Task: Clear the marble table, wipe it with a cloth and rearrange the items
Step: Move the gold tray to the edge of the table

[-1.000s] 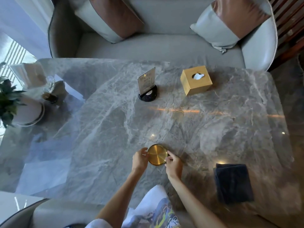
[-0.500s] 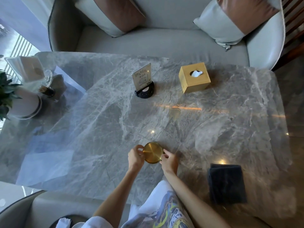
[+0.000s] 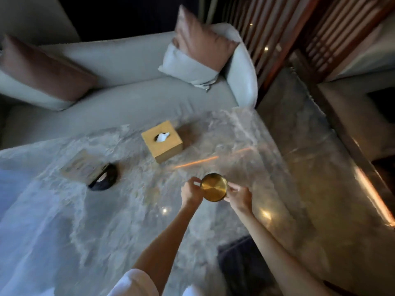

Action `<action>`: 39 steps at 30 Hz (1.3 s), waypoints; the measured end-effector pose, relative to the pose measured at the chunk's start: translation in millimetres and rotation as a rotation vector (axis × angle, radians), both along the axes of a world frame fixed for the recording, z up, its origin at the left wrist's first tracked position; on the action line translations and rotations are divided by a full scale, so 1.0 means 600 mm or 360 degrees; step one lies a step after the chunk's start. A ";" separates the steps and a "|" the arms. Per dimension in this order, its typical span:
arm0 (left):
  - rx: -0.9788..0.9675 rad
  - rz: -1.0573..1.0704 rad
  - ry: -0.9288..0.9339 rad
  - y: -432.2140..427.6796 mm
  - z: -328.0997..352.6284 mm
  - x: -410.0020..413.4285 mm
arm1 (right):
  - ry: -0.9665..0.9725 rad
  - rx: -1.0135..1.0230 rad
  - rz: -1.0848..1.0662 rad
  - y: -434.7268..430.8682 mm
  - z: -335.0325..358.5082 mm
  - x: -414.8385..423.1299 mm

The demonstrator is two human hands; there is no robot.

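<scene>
Item in hand: round brushed-gold metal dish [image 3: 214, 187], pinched at its rim between my left hand [image 3: 191, 192] and my right hand [image 3: 239, 195], tilted so its face turns toward the camera; I judge it raised off the grey veined marble bench [image 3: 245, 146], above the right-hand half.
Hand state: both are clamped on the dish by fingertips only, left on the left rim, right on the right rim.
Risk, slip: smooth metal and a fingertip pinch; I judge the dish could twist out and strike the marble, marking one or both.
Risk, blur: picture is smeared by head motion, so I cannot tell how high the dish sits; setting it down blind could land it hard.
Risk, neighbours: square gold tissue box [image 3: 162, 141] lies beyond the dish and the black round-based card stand [image 3: 103, 177] off to the left; a wide swing of my forearms could topple the stand's card.
Risk, cloth: folded dark cloth [image 3: 241, 265] sits near the bench's near edge under my right forearm; I could drag it off.
Count, dishes: one.
Count, tissue boxes: one, white tissue showing.
Count, card stands: one.
Count, cloths: one.
Count, two-tone brown-and-pale cushions [image 3: 197, 52]: two, on the grey sofa [image 3: 119, 103] behind the bench.
Count, hands: two.
</scene>
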State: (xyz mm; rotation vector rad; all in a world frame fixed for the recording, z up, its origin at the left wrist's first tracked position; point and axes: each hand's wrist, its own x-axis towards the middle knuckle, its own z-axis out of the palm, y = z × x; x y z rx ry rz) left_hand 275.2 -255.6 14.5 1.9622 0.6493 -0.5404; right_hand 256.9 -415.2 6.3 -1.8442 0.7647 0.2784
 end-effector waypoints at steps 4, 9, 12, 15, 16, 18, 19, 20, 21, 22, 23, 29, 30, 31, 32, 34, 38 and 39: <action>-0.0076 -0.0025 -0.0017 -0.119 -0.019 0.122 | -0.0037 0.0019 -0.0066 -0.122 -0.017 0.113; -0.0099 -0.0027 -0.0006 -0.206 -0.077 0.216 | 0.0010 0.0130 -0.0034 -0.209 -0.030 0.207; -0.0110 0.0001 0.0025 -0.233 -0.079 0.240 | 0.0050 0.0070 0.0020 -0.238 -0.038 0.228; -0.0068 -0.0040 0.0050 -0.244 -0.083 0.247 | 0.0072 0.0033 0.0078 -0.251 -0.044 0.235; -0.0053 -0.0040 0.0060 -0.244 -0.087 0.249 | 0.0075 0.0024 0.0105 -0.252 -0.047 0.238; -0.0023 -0.0048 0.0076 -0.242 -0.093 0.249 | 0.0084 0.0017 0.0131 -0.252 -0.056 0.240; -0.0012 -0.0054 0.0085 -0.240 -0.097 0.247 | 0.0093 0.0020 0.0137 -0.251 -0.061 0.240; -0.0001 -0.0056 0.0098 -0.238 -0.097 0.245 | 0.0105 0.0020 0.0145 -0.250 -0.068 0.238; 0.0000 -0.0062 0.0112 -0.236 -0.099 0.242 | 0.0115 0.0024 0.0145 -0.250 -0.074 0.235; -0.0014 -0.0062 0.0125 -0.234 -0.100 0.238 | 0.0131 0.0030 0.0135 -0.249 -0.080 0.231; -0.0036 -0.0060 0.0127 -0.234 -0.102 0.234 | 0.0135 0.0056 0.0107 -0.248 -0.086 0.227; -0.0182 -0.0095 0.0141 -0.223 -0.097 0.227 | 0.0181 0.0063 0.0128 -0.254 -0.097 0.220; -0.0219 -0.0113 0.0160 -0.218 -0.094 0.224 | 0.0196 0.0059 0.0141 -0.254 -0.093 0.219; -0.0229 -0.0148 0.0163 -0.212 -0.092 0.220 | 0.0186 0.0023 0.0166 -0.251 -0.087 0.217; -0.0199 -0.0205 0.0148 -0.203 -0.087 0.216 | 0.0160 -0.0084 0.0211 -0.245 -0.078 0.215; -0.0089 -0.0345 0.0048 -0.178 -0.071 0.206 | 0.0071 -0.0458 0.0349 -0.217 -0.056 0.210; 0.0182 -0.0468 -0.0257 -0.089 -0.008 0.181 | -0.0405 -0.0911 0.0588 -0.100 0.000 0.198; 0.0239 -0.0452 -0.0329 -0.056 0.009 0.172 | -0.0526 -0.0916 0.0643 -0.060 0.015 0.197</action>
